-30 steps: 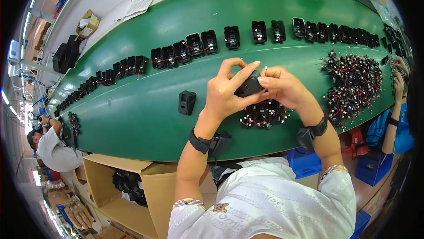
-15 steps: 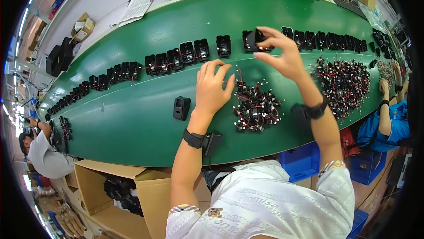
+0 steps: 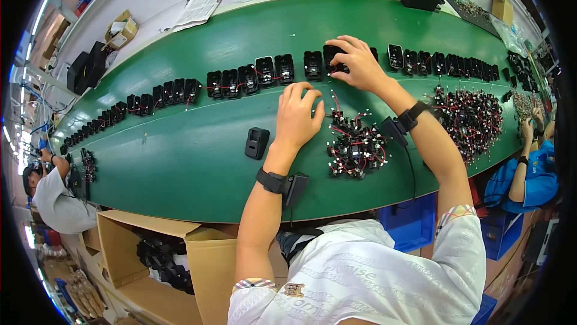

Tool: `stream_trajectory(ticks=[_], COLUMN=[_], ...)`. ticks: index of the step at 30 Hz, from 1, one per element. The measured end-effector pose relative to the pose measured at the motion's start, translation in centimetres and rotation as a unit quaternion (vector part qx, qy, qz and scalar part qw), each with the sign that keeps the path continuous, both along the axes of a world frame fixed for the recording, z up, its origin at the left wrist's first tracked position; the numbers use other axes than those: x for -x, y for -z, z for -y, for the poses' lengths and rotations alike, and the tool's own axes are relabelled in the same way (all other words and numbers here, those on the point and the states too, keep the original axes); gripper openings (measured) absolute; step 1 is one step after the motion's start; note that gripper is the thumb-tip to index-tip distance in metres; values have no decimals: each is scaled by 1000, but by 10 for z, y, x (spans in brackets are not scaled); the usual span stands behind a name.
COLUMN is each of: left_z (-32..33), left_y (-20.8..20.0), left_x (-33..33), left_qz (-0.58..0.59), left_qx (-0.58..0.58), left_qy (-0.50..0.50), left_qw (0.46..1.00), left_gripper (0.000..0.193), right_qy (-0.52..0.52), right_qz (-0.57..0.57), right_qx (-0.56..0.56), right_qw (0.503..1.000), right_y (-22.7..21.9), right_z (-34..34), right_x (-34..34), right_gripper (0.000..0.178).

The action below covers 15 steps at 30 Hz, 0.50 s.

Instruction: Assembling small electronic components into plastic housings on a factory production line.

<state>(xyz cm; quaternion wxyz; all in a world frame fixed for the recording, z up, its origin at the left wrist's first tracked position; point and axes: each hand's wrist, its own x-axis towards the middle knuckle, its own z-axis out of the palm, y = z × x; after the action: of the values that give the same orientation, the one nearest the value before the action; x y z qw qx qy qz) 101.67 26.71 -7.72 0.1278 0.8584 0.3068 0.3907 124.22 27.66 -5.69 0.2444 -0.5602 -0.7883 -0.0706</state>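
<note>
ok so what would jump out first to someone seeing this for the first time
Probably the long green belt, with a row of small black housings strung along its far side. Next, the person's two hands at its middle: the right hand grips a black housing in that row, while the left hand rests empty on the belt, beside a heap of small black parts with red wires.
</note>
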Motion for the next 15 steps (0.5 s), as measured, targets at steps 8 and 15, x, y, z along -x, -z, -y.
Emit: stream_trajectory(ticks=[8, 15], left_z=[0, -2], left_y=[3, -9], left_x=[-1, 6], left_qz=[7, 8], left_qx=[10, -16], left_qy=[4, -15], left_qw=[1000, 1000], left_gripper=[16, 16], right_qy=[-27, 13], right_qz=[49, -11], right_qx=[-9, -10], right_qw=[998, 1000], right_y=[14, -4], right_z=[-6, 12], right_x=[-1, 4], right_gripper=[22, 25])
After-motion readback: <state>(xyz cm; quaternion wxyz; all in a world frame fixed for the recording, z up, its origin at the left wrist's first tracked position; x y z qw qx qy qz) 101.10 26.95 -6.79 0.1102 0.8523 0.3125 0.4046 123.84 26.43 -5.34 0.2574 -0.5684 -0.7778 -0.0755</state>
